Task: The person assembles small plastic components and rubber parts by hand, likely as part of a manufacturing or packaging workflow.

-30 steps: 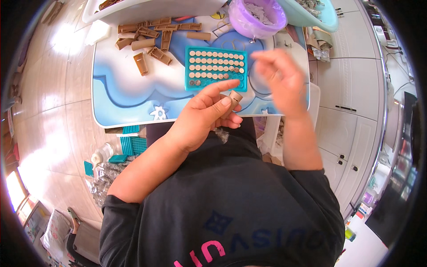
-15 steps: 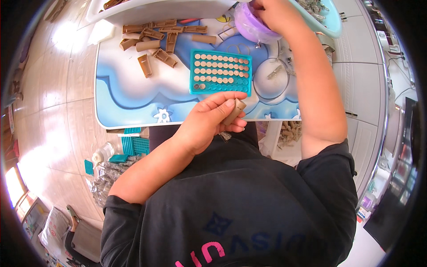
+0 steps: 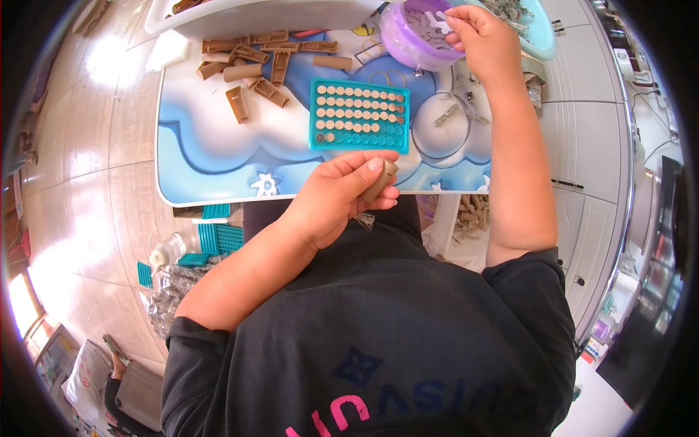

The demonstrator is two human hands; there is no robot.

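My left hand point(image 3: 328, 193) is closed around a short tan plastic casing point(image 3: 380, 182), held just off the table's near edge. Thin wire-like strands point(image 3: 366, 220) show below those fingers; what they belong to is hidden. Above the right rim of a purple bowl point(image 3: 397, 51) lined with clear plastic, my right hand point(image 3: 491, 47) pinches a small whitish plastic piece point(image 3: 439, 22). Similar grey pieces fill the bowl. Between the hands and the bowl lies a teal tray point(image 3: 314, 120) with rows of small round buttons; part of its lower rows shows bare sockets.
Several brown casings point(image 3: 237, 104) lie loose at the table's far left, beneath a white bin point(image 3: 291, 22). A light teal basin point(image 3: 542, 36) stands far right. Thin metal parts point(image 3: 445, 116) rest near the purple bowl. Teal trays point(image 3: 218, 238) and a plastic bag point(image 3: 175, 291) sit low at left.
My right hand has come up out of the purple bowl, moving right, with a whitish piece now showing between its fingers. The left hand keeps its hold on the tan casing.
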